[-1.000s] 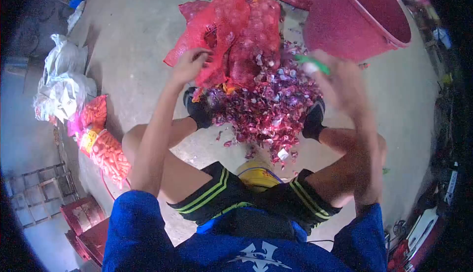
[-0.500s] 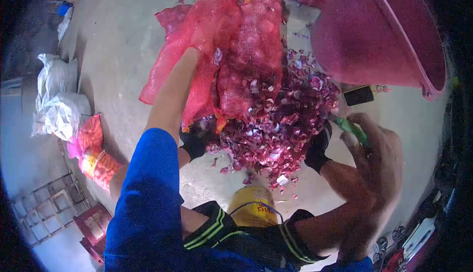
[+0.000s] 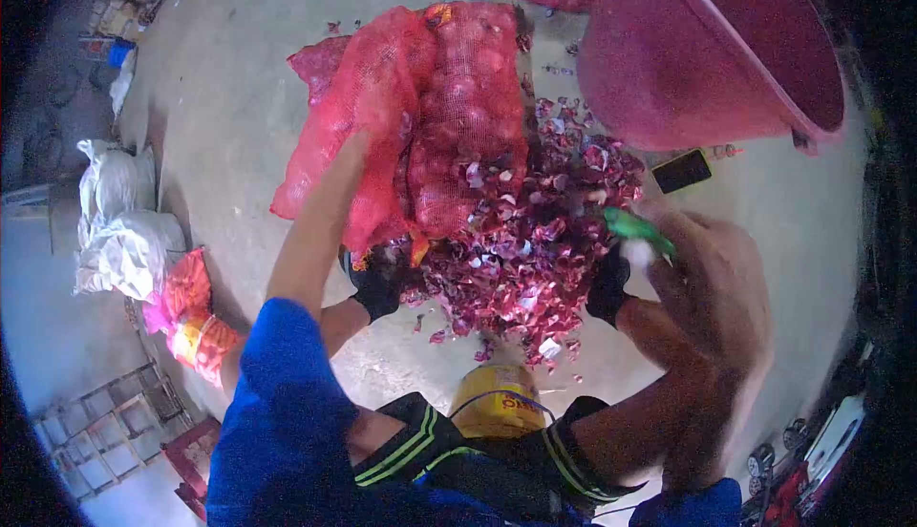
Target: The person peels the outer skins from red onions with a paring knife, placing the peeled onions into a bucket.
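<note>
My left arm reaches into a red mesh sack (image 3: pixel 368 97); the hand is inside or behind the mesh and its fingers cannot be made out. Beside it lies a full mesh sack of red onions (image 3: pixel 468 112). On the right, my blurred right hand (image 3: pixel 693 250) is closed around a green-handled tool (image 3: pixel 638 231), whose far end is unclear. That hand is above the right edge of a heap of purple onion skins (image 3: pixel 535 250), near my dark shoe.
A large pink tub (image 3: pixel 688 59) leans at the upper right, with a phone (image 3: pixel 681 172) below it. A yellow bucket (image 3: pixel 497 403) is between my legs. White sacks (image 3: pixel 124 231) and an orange mesh bag (image 3: pixel 189 284) lie left.
The green-handled tool has moved slightly left and up with my right hand. The view has shifted, so the sacks and tub sit farther left. My left arm still reaches to the red sack.
</note>
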A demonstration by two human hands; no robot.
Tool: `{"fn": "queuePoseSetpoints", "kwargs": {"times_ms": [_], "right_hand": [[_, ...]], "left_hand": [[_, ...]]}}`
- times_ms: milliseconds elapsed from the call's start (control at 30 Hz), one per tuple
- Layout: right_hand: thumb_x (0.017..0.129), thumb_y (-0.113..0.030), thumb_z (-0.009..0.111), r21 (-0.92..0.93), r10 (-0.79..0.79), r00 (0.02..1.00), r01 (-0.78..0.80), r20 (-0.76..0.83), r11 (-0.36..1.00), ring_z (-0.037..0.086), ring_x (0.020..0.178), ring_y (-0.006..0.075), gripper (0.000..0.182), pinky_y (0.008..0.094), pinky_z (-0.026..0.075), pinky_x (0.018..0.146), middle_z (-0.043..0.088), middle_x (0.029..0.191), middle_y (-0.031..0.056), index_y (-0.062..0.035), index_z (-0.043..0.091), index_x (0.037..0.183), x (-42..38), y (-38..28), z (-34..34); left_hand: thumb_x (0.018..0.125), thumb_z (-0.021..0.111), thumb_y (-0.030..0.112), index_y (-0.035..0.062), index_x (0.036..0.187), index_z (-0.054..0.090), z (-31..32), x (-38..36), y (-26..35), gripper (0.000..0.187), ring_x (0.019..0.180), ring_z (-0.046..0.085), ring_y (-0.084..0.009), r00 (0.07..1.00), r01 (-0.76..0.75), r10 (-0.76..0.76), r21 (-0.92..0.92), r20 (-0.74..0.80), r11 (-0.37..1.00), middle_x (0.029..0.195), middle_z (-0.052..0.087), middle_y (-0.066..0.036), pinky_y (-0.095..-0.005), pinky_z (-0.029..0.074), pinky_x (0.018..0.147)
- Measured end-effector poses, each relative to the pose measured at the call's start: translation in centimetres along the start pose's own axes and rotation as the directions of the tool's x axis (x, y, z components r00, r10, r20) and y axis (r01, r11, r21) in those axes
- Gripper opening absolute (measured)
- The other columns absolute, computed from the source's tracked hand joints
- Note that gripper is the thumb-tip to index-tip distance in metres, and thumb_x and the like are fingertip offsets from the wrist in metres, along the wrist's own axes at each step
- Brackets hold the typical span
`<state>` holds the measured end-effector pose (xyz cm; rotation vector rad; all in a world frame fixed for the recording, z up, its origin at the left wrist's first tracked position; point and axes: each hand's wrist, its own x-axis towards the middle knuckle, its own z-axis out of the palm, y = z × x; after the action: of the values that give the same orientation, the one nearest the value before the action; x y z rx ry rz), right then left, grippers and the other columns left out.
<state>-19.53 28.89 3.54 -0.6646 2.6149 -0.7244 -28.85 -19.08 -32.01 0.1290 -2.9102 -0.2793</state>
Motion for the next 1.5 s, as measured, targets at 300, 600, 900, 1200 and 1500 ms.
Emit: {"fn": "queuePoseSetpoints", "kwargs": {"times_ms": [300, 600, 900, 1200, 1500], "right_hand": [[0.098, -0.022, 0.066, 0.024, -0.282, 0.931, 0.296, -0.233, 0.955, 0.064, 0.094, 0.048, 0.023, 0.0549, 0.049, 0.077, 0.068, 0.098, 0.022, -0.0087, 0.062, 0.116, -4.4, -3.6, 3.1], [0.099, -0.019, 0.064, 0.254, -0.514, 0.8, 0.591, -0.309, 0.766, 0.068, 0.085, 0.0433, 0.027, 0.049, 0.051, 0.072, 0.068, 0.092, 0.0218, -0.0067, 0.062, 0.122, -4.2, -9.2, 8.3], [0.093, -0.023, 0.072, -0.316, -0.494, 0.797, 0.397, -0.348, 0.862, 0.071, 0.086, 0.0375, 0.032, 0.0467, 0.057, 0.073, 0.073, 0.099, 0.0145, -0.0119, 0.068, 0.123, -5.0, -7.8, 9.5], [0.096, -0.017, 0.07, -0.091, -0.369, 0.83, 0.365, -0.418, 0.926, 0.07, 0.09, 0.0413, 0.031, 0.0442, 0.054, 0.079, 0.07, 0.1, 0.0249, -0.0048, 0.065, 0.124, -5.7, -5.8, 6.9], [0.099, -0.017, 0.064, 0.284, -0.44, 0.785, 0.584, -0.437, 0.76, 0.068, 0.085, 0.0442, 0.029, 0.047, 0.052, 0.074, 0.068, 0.09, 0.0224, -0.0038, 0.06, 0.124, -5.3, -7.2, 7.8]], "left_hand": [[0.087, 0.081, 0.005, 0.0102, 0.146, 0.056, -33.9, -18.1, 10.3, 0.064, 0.108, 0.065, -0.0117, 0.822, 0.348, 0.127, -0.666, 0.555, 0.66, 0.121, 0.07, -0.005, -0.0303, 0.054, 0.093], [0.07, 0.092, 0.006, 0.0039, 0.128, 0.066, -36.1, -23.3, 21.0, 0.064, 0.112, 0.067, -0.0169, 0.994, 0.018, -0.112, -0.963, -0.012, 0.269, 0.126, 0.067, -0.007, -0.0335, 0.055, 0.098], [0.069, 0.085, 0.011, 0.0112, 0.119, 0.071, -35.2, -24.5, 24.0, 0.052, 0.119, 0.067, -0.0314, 0.929, -0.368, 0.32, -0.513, -0.184, 0.775, 0.149, 0.059, -0.008, -0.0413, 0.057, 0.098], [0.074, 0.089, 0.015, 0.0066, 0.13, 0.068, -33.0, -21.4, 20.1, 0.06, 0.116, 0.068, -0.0286, 0.972, -0.127, 0.008, -0.493, -0.237, 0.86, 0.124, 0.071, -0.014, -0.0362, 0.053, 0.101], [0.099, 0.071, 0.016, 0.0077, 0.148, 0.049, -32.6, -21.5, 22.7, 0.055, 0.123, 0.063, -0.0189, 0.962, 0.221, -0.039, -0.854, 0.271, -0.471, 0.137, 0.062, -0.004, -0.0375, 0.051, 0.107]]}}
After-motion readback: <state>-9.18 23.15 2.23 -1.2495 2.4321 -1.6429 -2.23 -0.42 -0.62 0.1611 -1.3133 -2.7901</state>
